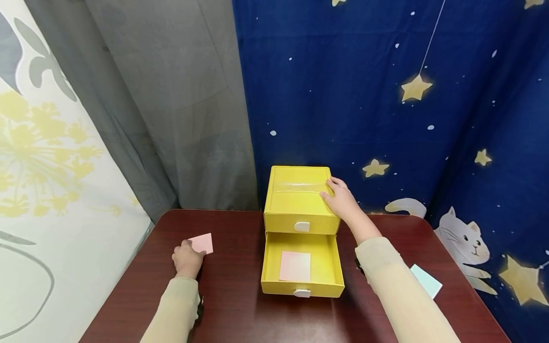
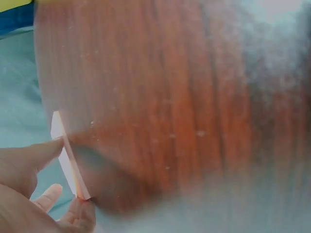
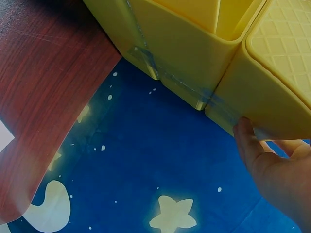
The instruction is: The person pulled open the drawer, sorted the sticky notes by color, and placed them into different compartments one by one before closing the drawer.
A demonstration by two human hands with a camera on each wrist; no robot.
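Note:
At the table's left side, my left hand [image 1: 188,259] pinches a pink sticky note pad [image 1: 202,243]. The left wrist view shows the pad [image 2: 69,162] edge-on between the thumb and the fingertips, tilted close over the wood. My right hand [image 1: 343,200] rests on the top right edge of a yellow two-drawer box [image 1: 296,202], its fingers touching the top and side [image 3: 272,116]. The box's lower drawer [image 1: 328,274] is pulled out, and a second pink sticky note pad [image 1: 295,267] lies flat inside. The upper drawer [image 1: 279,223] is closed.
A pale blue-green sticky note pad [image 1: 425,281] lies near the table's right edge, partly behind the right sleeve. Clear tape [image 1: 296,187] crosses the box's top. Behind the dark red table [image 1: 231,309] hang a grey curtain [image 1: 180,119] and a blue star-patterned one [image 1: 326,95].

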